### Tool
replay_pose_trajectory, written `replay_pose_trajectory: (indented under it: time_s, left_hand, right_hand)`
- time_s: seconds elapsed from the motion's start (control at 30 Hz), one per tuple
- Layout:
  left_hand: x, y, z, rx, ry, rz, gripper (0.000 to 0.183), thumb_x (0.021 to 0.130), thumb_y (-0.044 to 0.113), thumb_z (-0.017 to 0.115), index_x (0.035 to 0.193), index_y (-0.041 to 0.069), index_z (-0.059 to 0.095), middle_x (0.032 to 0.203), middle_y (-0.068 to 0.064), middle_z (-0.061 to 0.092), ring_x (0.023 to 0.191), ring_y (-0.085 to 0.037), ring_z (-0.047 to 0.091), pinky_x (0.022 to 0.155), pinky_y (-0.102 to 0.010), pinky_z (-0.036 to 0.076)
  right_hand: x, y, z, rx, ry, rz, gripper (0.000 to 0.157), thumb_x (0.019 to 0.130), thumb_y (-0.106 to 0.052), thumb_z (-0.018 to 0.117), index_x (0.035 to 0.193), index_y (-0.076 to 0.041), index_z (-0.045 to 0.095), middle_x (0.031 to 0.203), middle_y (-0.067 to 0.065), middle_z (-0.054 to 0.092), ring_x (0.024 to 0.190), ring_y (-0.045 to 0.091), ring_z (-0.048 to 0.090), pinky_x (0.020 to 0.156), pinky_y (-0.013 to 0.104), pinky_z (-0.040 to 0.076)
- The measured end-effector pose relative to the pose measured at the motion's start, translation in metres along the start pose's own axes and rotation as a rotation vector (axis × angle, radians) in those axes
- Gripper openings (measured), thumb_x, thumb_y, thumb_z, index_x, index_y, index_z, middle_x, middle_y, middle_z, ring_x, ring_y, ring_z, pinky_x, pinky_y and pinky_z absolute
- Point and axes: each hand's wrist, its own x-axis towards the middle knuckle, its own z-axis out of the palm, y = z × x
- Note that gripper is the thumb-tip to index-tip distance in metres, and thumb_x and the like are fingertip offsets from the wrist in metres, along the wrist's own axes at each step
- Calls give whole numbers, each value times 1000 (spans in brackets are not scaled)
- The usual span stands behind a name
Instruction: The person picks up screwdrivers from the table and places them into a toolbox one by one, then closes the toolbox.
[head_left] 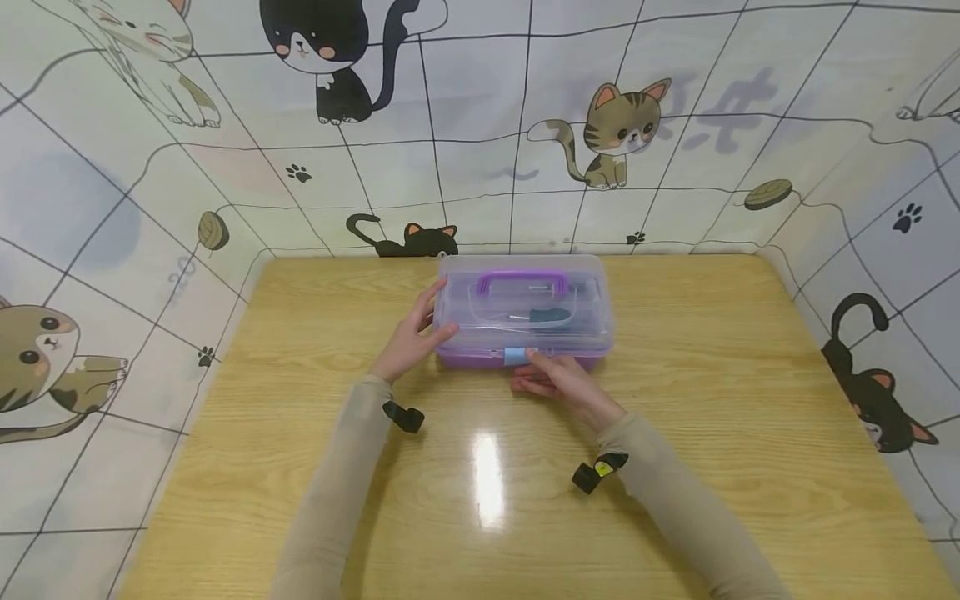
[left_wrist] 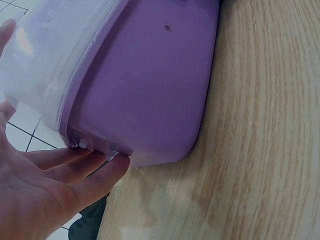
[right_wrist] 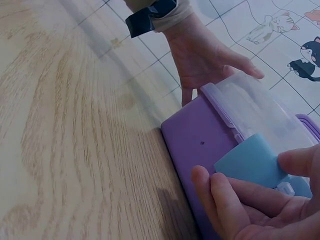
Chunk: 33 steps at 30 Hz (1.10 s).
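A purple plastic toolbox (head_left: 480, 363) with a clear lid (head_left: 457, 292) sits at the back of the wooden table. On the lid lies a purple carrying handle (head_left: 522, 274). Through the lid shows a dark-handled screwdriver (head_left: 550, 315). My left hand (head_left: 409, 340) holds the toolbox's left end, thumb over the lid and fingertips at the rim, as the left wrist view shows. At the front, my right hand (head_left: 562, 379) pinches the light blue latch (right_wrist: 252, 160) between thumb and fingers. The latch tilts outward from the box front in the right wrist view.
The wooden table (head_left: 300, 375) runs to both sides of the toolbox and in front of it. Behind the table's back edge stands a wall (head_left: 480, 175) covered in cat drawings, with similar walls at left and right. Each wrist wears a small black camera (head_left: 405, 417).
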Motion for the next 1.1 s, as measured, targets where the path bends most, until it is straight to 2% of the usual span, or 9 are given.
replay_pose_trajectory:
  time_s: [0.27, 0.57, 0.9, 1.1]
  left_hand:
    - [-1, 2, 2, -8, 12, 0, 71, 85, 28, 60, 143, 27, 19, 141, -16, 27, 121, -33, 36, 97, -46, 31]
    - [-4, 4, 5, -54, 22, 25, 69, 87, 22, 58, 143, 25, 17, 138, -20, 30, 120, -34, 37, 89, -43, 41]
    - [-2, 3, 7, -58, 47, 20, 68, 88, 22, 57, 143, 25, 18, 137, -17, 32, 121, -30, 37, 92, -41, 39]
    - [3, 4, 7, -53, 46, 0, 68, 87, 26, 57, 143, 27, 18, 139, -16, 30, 123, -30, 34, 94, -40, 36]
  right_hand:
    - [0, 1, 0, 1, -6, -21, 60, 92, -34, 48, 118, 19, 41, 115, 35, 47, 105, 38, 50, 88, 32, 42]
    - [1, 7, -1, 7, -7, -66, 61, 92, -37, 47, 117, 19, 44, 113, 34, 50, 105, 37, 51, 87, 32, 42]
    - [6, 8, -1, 79, 36, -66, 59, 89, -37, 52, 115, 16, 46, 113, 33, 50, 103, 37, 52, 86, 31, 44]
    - [8, 5, -1, 108, 55, -63, 60, 89, -35, 52, 116, 18, 44, 111, 33, 51, 103, 37, 52, 86, 32, 43]
